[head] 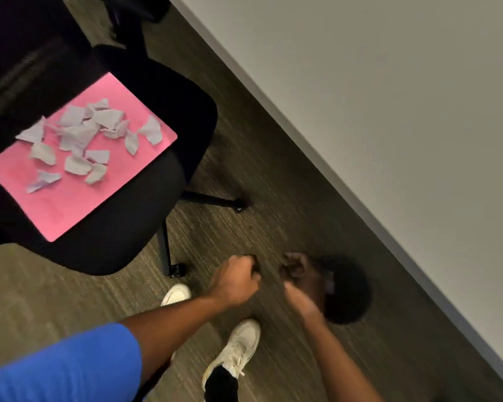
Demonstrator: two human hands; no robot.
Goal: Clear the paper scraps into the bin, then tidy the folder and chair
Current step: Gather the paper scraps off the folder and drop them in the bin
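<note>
A pink folder (pixel 79 175) lies flat on the seat of a black office chair (pixel 145 198) at the left. Several torn white paper scraps (pixel 84 134) are scattered over the folder's upper half. A dark round bin (pixel 349 294) stands on the carpet near the wall, lower right of the chair. My left hand (pixel 238 277) is a closed fist low over the carpet, just left of the bin. My right hand (pixel 295 269) is blurred, its fingers curled at the bin's left rim. Blur hides whether either hand holds anything.
A pale wall (pixel 389 111) runs diagonally along the right, meeting the dark carpet (pixel 259 175). The chair's base legs and casters (pixel 238 203) stick out toward my feet. My white shoes (pixel 241 343) stand between the chair and the bin.
</note>
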